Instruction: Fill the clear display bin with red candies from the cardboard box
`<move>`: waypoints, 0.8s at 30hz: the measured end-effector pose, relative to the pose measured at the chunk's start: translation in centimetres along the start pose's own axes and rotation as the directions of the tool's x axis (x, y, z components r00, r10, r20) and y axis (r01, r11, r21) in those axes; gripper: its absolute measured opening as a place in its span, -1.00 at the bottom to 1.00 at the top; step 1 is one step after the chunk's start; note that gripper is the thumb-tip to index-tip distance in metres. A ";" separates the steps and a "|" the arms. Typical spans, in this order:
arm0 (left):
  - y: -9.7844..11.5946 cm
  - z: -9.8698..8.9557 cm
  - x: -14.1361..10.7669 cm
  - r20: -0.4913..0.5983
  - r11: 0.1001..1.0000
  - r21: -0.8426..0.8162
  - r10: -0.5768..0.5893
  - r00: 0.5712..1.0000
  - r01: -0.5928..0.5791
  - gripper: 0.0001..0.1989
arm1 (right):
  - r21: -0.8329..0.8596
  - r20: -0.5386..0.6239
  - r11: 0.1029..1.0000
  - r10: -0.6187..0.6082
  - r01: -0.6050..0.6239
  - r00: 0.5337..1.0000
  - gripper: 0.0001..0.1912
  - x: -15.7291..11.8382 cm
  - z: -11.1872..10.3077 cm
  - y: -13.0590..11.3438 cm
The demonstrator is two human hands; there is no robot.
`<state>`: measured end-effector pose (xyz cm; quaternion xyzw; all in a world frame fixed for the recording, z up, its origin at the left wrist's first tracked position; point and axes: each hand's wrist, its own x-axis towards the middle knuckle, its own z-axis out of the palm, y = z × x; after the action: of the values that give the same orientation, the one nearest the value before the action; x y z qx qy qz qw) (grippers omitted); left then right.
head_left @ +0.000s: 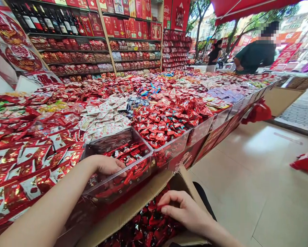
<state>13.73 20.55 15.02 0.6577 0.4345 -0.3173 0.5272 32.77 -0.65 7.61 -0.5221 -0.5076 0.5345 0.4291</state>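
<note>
My left hand [110,167] reaches over the near wall of a clear plastic bin [143,161], its fingers loosely extended against red-wrapped candies [129,152] inside. Part of the hand shows only through the plastic. To the right and lower, my right hand [179,207] is over an open cardboard box [133,212] of dark-red wrapped candies [150,219]. Its thumb and index finger are pinched together at the candies; what lies between the fingertips is too small to make out. The box stands close against the front of the bin.
Red candies [161,123] fill the adjoining bin, and white packets [104,115] lie behind. Larger red-and-white packets [37,154] are at left. Shelves [73,51] with bottles and boxes stand at the back. A person in a dark green top [257,56] stands beyond the display; tiled floor [246,181] lies right.
</note>
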 end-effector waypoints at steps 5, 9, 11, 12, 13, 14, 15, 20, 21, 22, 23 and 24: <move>0.0 0.0 0.0 0.032 1.000 -0.009 0.013 0.999 -0.013 -0.58 | -0.176 0.047 0.972 -0.151 0.157 0.987 -0.83 0.1 -0.8 -3.6; 0.5 0.5 -0.6 0.025 1.000 0.027 0.009 1.000 -0.009 -0.66 | -0.366 0.027 0.846 -0.407 0.388 0.913 -0.87 3.1 -1.7 -8.6; 0.9 1.0 -1.0 -0.004 0.996 0.090 0.030 1.000 -0.030 -0.73 | -0.509 0.081 0.694 -0.550 0.509 0.831 -0.92 5.9 -1.8 -10.8; 1.1 1.2 -1.3 -0.023 0.989 0.141 0.042 0.999 -0.038 -0.75 | -0.577 0.129 0.598 -0.605 0.556 0.786 -0.93 7.5 -1.6 -11.7; 1.3 1.3 -1.5 -0.045 0.978 0.205 0.055 0.998 -0.044 -0.76 | -0.633 0.187 0.502 -0.639 0.589 0.746 -0.94 9.3 -1.4 -12.5; 1.5 1.5 -1.8 -0.065 0.958 0.283 0.070 0.995 -0.049 -0.75 | -0.672 0.249 0.418 -0.650 0.611 0.718 -0.93 11.1 -0.9 -13.2; 1.8 1.6 -2.0 -0.092 0.930 0.365 0.084 0.992 -0.045 -0.73 | -0.698 0.309 0.347 -0.643 0.627 0.701 -0.92 12.9 -0.4 -13.7; 2.9 1.7 -2.6 -0.125 0.826 0.564 0.119 0.985 -0.028 -0.62 | -0.723 0.560 0.081 -0.513 0.686 0.651 -0.88 20.9 3.3 -14.1; 3.0 1.7 -2.6 -0.107 0.827 0.562 0.115 0.987 -0.036 -0.60 | -0.708 0.601 0.043 -0.486 0.704 0.634 -0.87 22.0 4.1 -14.0; 3.2 1.7 -2.7 -0.092 0.828 0.559 0.109 0.990 -0.039 -0.59 | -0.692 0.640 0.015 -0.452 0.722 0.622 -0.86 23.0 5.0 -13.8; 3.3 1.7 -2.7 -0.088 0.832 0.554 0.098 0.991 -0.032 -0.58 | -0.668 0.679 -0.008 -0.417 0.744 0.605 -0.86 23.7 5.7 -13.7; 3.4 1.7 -2.7 -0.094 0.835 0.549 0.087 0.992 -0.021 -0.57 | -0.649 0.709 -0.021 -0.378 0.760 0.595 -0.85 24.3 6.5 -13.5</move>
<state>15.71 18.03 18.39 0.8099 0.3367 -0.3747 0.3004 23.29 24.37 17.57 -0.3028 -0.9439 -0.0241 0.1292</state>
